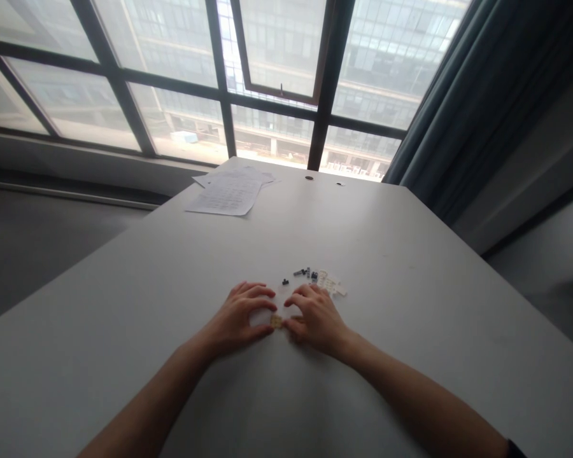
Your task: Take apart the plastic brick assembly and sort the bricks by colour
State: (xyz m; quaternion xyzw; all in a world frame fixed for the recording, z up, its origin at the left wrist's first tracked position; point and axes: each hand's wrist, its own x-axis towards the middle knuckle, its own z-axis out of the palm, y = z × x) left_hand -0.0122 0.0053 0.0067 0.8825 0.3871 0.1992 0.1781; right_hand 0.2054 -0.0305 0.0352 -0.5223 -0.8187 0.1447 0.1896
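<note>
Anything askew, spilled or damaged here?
Slightly: the printed white paper sheets at the far left of the white table overlap at uneven angles, corners jutting out. No spill shows; damage to the small tan plastic piece is unclear.

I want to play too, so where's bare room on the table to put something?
Bare table lies between the papers and the dark pieces, and right of the white pieces toward the curtain. It's crowded around the left hand, right hand and tan piece.

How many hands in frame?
2: left hand just left of the small tan piece, right hand just right of it. No others visible.
</note>
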